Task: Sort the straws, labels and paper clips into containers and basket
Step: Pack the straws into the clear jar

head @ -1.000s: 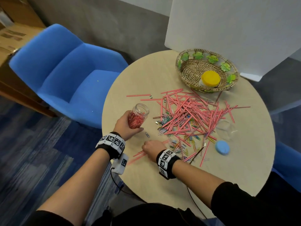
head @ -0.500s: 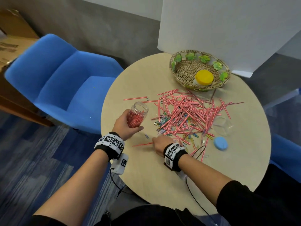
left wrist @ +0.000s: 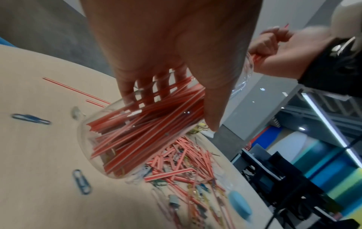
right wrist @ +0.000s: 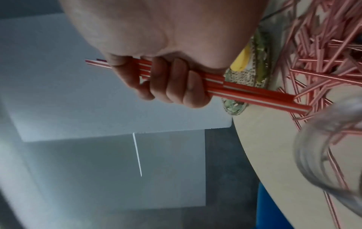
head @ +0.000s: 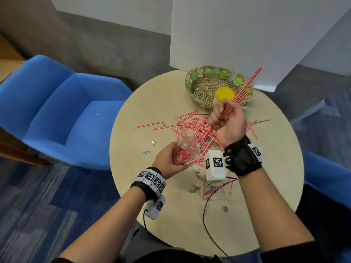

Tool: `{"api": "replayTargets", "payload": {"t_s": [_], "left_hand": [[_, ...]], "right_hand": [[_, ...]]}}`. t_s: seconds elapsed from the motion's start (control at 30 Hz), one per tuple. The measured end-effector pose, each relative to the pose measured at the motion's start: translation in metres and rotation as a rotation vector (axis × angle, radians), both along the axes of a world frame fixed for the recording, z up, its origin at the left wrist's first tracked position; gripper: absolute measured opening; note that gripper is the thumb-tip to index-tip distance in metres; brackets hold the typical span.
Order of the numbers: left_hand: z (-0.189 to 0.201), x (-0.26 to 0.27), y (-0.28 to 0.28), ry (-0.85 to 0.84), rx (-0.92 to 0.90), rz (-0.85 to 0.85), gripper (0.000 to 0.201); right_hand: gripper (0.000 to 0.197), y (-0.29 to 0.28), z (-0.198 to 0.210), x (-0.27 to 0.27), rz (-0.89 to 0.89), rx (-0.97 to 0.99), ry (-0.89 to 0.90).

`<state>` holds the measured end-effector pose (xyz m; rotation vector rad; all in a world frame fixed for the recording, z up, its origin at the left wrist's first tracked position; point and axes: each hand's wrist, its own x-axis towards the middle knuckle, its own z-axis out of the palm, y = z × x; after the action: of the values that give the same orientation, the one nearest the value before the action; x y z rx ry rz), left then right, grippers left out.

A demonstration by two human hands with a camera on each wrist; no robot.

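At about nine o'clock a blue chair [head: 57,111] stands beside the round worktop [head: 155,103]. Near seven o'clock the left hand [head: 169,161] holds a clear jar [left wrist: 117,139] tilted above the surface, its fingers [left wrist: 145,91] wrapped round the glass, which is packed with red striped straws. Loose paper clips [left wrist: 81,181] lie just beside it. At the centre sprawls the straw pile [head: 191,126]. Over it the right hand [head: 228,120] is raised, fingers [right wrist: 176,83] curled tight round a straw bundle [right wrist: 254,96]. At one o'clock sits the woven basket [head: 197,80] holding a yellow lid [head: 225,93].
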<state>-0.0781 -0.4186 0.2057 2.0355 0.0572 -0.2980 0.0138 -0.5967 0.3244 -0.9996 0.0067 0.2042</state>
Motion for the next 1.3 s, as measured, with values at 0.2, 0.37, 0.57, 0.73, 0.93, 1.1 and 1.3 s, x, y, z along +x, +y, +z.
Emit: {"api": "replayTargets", "payload": {"t_s": [0.2, 0.37, 0.57, 0.73, 0.93, 1.1, 1.3], "left_hand": [[0.008, 0.006, -0.041, -0.029, -0.055, -0.069, 0.076], [0.02, 0.013, -0.07, -0.071, 0.034, -0.063, 0.072], [0.026, 0.022, -0.101, -0.105, 0.061, 0.024, 0.066], [0.006, 0.025, -0.116, -0.082, 0.079, 0.057, 0.069], [-0.009, 0.026, -0.119, -0.06, 0.143, 0.004, 0.073], [-0.019, 0.038, -0.108, -0.035, 0.095, -0.035, 0.076], [-0.03, 0.052, -0.09, -0.026, 0.045, -0.042, 0.071]], "right_hand": [[0.033, -0.002, -0.007, -0.022, 0.003, 0.045, 0.01], [0.031, -0.036, -0.02, -0.027, 0.065, -0.376, -0.105], [0.017, -0.084, -0.035, -0.033, 0.125, -0.769, -0.223], [0.009, -0.118, -0.041, -0.035, -0.043, -0.877, -0.291], [0.008, -0.129, -0.043, -0.018, 0.281, -1.03, -0.249], [0.013, -0.124, -0.046, -0.004, 0.213, -0.921, -0.228], [0.014, -0.1, -0.053, 0.003, 0.332, -1.013, -0.271]]}}
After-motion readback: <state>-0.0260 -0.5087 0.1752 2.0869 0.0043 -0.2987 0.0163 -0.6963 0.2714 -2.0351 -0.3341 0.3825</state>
